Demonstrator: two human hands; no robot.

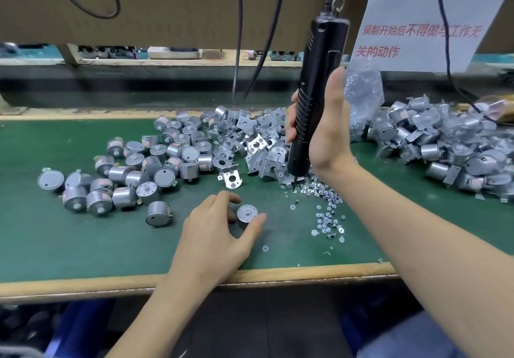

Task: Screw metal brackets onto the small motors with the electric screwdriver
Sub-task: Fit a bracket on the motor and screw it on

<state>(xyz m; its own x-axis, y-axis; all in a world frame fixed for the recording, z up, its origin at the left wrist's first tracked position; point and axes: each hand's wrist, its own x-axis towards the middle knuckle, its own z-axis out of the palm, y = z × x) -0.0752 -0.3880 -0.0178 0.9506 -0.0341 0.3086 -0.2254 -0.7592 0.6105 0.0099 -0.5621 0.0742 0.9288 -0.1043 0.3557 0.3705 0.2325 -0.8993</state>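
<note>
A small round silver motor (247, 214) stands shaft-up on the green mat (83, 246), and my left hand (219, 231) holds it between curled fingers and thumb. My right hand (324, 132) grips the black electric screwdriver (313, 93), which hangs upright from a cord; its bit tip points down just above the scattered screws (325, 204). A loose metal bracket (230, 176) lies flat a little behind the held motor. No bracket sits on this motor.
Bare motors (133, 168) are heaped at the left, brackets (250, 135) in the middle, and assembled motors with brackets (445, 149) at the right. A clear plastic bag (361, 90) stands behind my right hand. Black cables (239, 37) hang over the bench; the wooden front edge (111, 282) is near.
</note>
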